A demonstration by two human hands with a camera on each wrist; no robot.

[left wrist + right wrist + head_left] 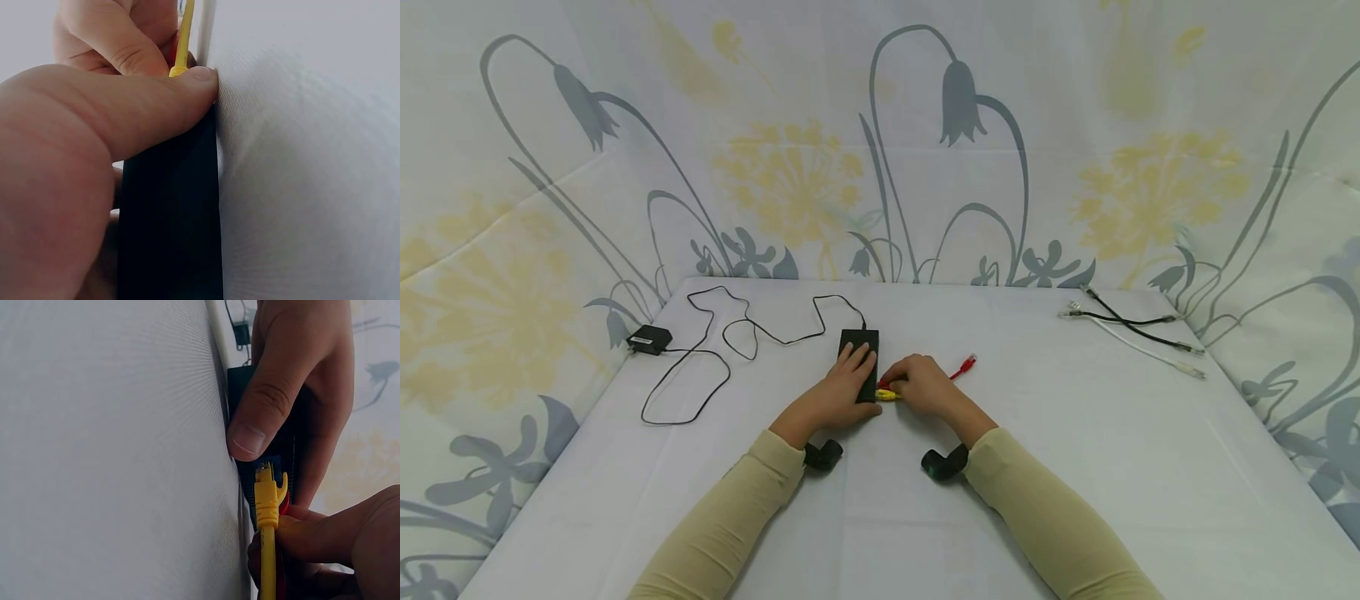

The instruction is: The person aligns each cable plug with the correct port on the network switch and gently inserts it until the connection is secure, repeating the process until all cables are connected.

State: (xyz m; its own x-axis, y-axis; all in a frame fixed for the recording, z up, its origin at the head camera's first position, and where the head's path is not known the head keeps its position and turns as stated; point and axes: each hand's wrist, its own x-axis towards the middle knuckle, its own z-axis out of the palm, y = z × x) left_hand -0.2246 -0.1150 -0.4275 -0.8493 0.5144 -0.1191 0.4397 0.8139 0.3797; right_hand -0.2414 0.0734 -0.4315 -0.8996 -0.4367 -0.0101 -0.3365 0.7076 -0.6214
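A black network switch (858, 340) lies on the white table, its port side turned right. My left hand (840, 386) holds it, fingers spread over the top and thumb (249, 439) against the near side. My right hand (923, 385) is close beside the ports, thumb and fingertips pinching a red network cable (956, 374) near its plug; its far plug sticks out beyond the hand. A yellow network cable (267, 503) runs right next to those fingers, its plug at the switch's port side. The red plug is mostly hidden behind it in the right wrist view.
A thin black cord (782, 342) loops from the switch's far end to a black power adapter (650, 339) at the left edge. Two short black cables (1123, 319) and a white cable (1138, 347) lie crossed at the back right. Patterned cloth (880, 167) hangs around the table.
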